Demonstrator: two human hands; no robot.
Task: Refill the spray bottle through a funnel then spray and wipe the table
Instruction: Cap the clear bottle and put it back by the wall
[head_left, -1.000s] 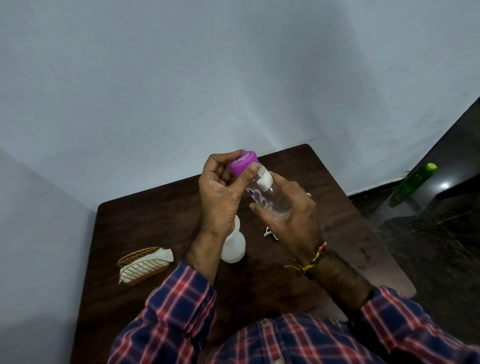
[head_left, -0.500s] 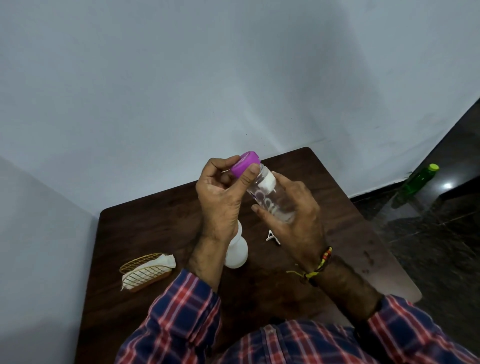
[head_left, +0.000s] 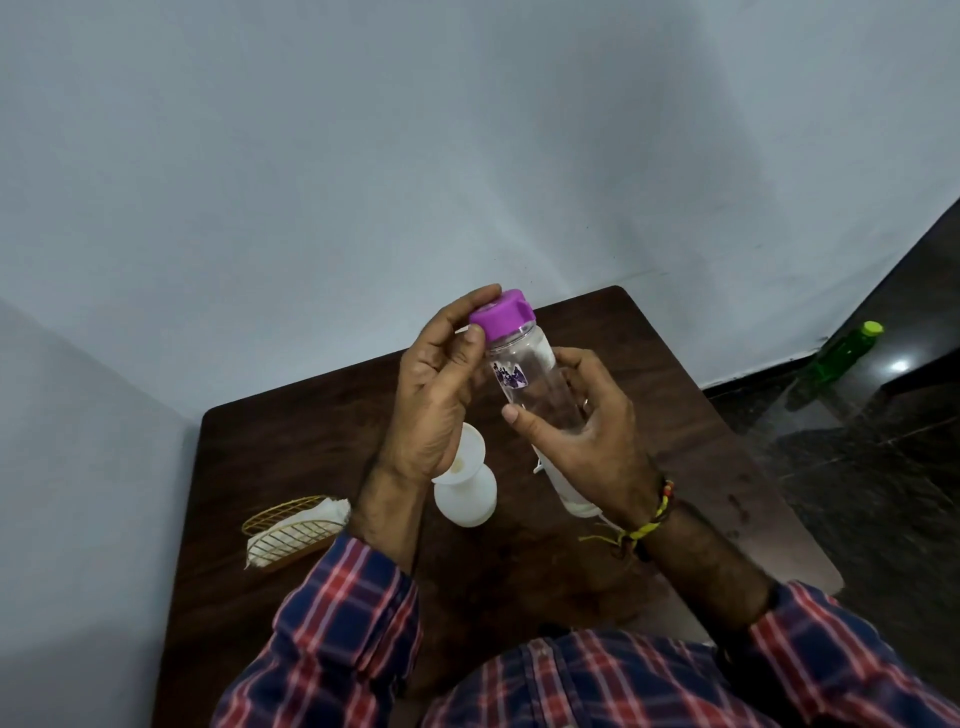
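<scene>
Held above the dark brown wooden table (head_left: 519, 587), between both hands: clear plastic water bottle (head_left: 535, 379) with a purple screw cap (head_left: 503, 315) and a small purple printed mark on its side. Long axis tilted, cap end up and leaning away toward the wall and slightly left, base end down toward the right palm and largely hidden there.

Right hand (head_left: 587, 441) wrapped round the lower body of the bottle, thumb across the near side, fingers curled behind; woven thread band at the wrist. Firm grasp on the barrel.

Left hand (head_left: 441, 384) up at the neck end, thumb tip and fingertips pinching the rim of the purple cap from the left. Cap seated on the neck; whether tight or loosened cannot be told.

Below the left hand, on the table: white plastic funnel (head_left: 467, 452) standing in the mouth of a white opaque plastic bottle (head_left: 466, 496), upright, well apart from the held bottle. Below the right hand and wrist: a white plastic piece (head_left: 571, 496) lying on the table, mostly hidden, kind uncertain.

Left of the left forearm: gold wire basket (head_left: 288, 530) holding a white cloth (head_left: 332, 512), lying near the table's left edge.

Far right of the right-hand grip, on the dark floor by the wall: green bottle with a lime cap (head_left: 841, 356).

Plaid red-and-blue sleeves at the bottom.
</scene>
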